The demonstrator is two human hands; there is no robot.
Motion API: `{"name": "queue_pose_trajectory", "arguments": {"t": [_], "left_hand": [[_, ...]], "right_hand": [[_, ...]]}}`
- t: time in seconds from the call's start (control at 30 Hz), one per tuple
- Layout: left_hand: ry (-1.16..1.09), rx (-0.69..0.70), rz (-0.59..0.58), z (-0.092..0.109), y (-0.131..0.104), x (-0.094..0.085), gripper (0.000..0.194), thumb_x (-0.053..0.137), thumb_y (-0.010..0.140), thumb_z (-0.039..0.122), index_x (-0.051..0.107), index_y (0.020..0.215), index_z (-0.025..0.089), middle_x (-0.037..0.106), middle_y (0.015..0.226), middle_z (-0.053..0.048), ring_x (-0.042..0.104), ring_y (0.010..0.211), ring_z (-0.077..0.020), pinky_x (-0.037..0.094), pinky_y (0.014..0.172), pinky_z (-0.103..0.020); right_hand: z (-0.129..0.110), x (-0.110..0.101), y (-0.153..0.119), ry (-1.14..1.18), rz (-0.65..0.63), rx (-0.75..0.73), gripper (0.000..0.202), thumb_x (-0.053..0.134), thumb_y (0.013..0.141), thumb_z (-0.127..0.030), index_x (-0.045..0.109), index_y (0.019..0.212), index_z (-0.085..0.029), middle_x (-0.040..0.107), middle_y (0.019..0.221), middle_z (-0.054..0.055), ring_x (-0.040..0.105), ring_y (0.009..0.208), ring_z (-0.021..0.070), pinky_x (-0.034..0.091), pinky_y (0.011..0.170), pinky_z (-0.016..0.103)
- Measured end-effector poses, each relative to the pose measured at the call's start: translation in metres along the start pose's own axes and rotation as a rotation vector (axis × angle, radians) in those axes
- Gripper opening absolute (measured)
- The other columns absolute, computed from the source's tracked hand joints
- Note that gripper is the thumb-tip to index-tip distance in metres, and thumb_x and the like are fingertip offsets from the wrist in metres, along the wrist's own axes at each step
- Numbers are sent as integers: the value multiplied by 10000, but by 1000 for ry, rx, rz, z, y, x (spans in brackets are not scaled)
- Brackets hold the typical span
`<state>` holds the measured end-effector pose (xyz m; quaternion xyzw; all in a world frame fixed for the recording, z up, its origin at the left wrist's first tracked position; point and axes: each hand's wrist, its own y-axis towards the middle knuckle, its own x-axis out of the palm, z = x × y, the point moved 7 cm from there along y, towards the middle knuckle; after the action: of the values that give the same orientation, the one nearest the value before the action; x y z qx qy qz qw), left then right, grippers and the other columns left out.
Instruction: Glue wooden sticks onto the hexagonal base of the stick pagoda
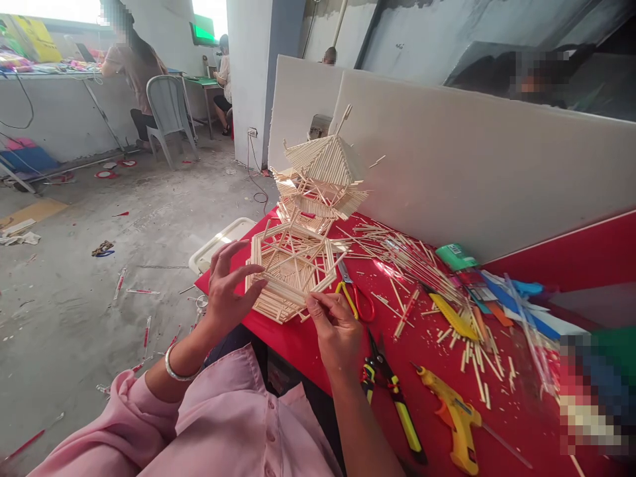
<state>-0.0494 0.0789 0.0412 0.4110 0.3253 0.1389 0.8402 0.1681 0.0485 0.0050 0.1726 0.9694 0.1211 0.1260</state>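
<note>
A hexagonal frame of thin wooden sticks [325,255] lies near the table's front left corner, with slatted stick layers inside. Behind it rises a tiered stick pavilion model [325,162] with a pointed roof. My left hand [229,288] is open at the frame's left side, its thumb and forefinger apart close to the near rim. At the near right corner, my right hand [338,328] pinches the end of a thin wooden stick [288,291] lying along the near rim. The fingers partly hide that end. Scissors [355,291] with a yellow and red handle lie just beyond my right hand.
On the red table [318,361] are pliers [395,391], a yellow glue gun [454,417], a yellow-handled cutter [453,317], a green roll [456,257] and many loose sticks [397,248]. A white panel [447,159] borders the back. Co-workers sit far left, near a grey chair [169,109].
</note>
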Motion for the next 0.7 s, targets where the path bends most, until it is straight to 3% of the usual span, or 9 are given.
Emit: {"name": "queue_pose_trajectory", "arguments": {"t": [0.47, 0.7], "left_hand": [[-27, -16, -14, -2, -3, 3, 112, 704, 824, 213, 716, 925, 259, 541, 1360, -51, 477, 1273, -273, 461, 1013, -471], [-26, 39, -32, 3, 0, 4, 99, 697, 833, 218, 733, 906, 275, 527, 1386, -33, 475, 1279, -273, 443, 1033, -491]], "right_hand": [[2, 1, 0, 30, -20, 33, 161, 676, 827, -401, 753, 871, -267, 596, 784, 8, 557, 715, 156, 462, 642, 290], [3, 1, 1, 9, -24, 44, 193, 666, 830, -438, 749, 865, -268, 609, 798, 19, 568, 734, 169, 478, 645, 294]]}}
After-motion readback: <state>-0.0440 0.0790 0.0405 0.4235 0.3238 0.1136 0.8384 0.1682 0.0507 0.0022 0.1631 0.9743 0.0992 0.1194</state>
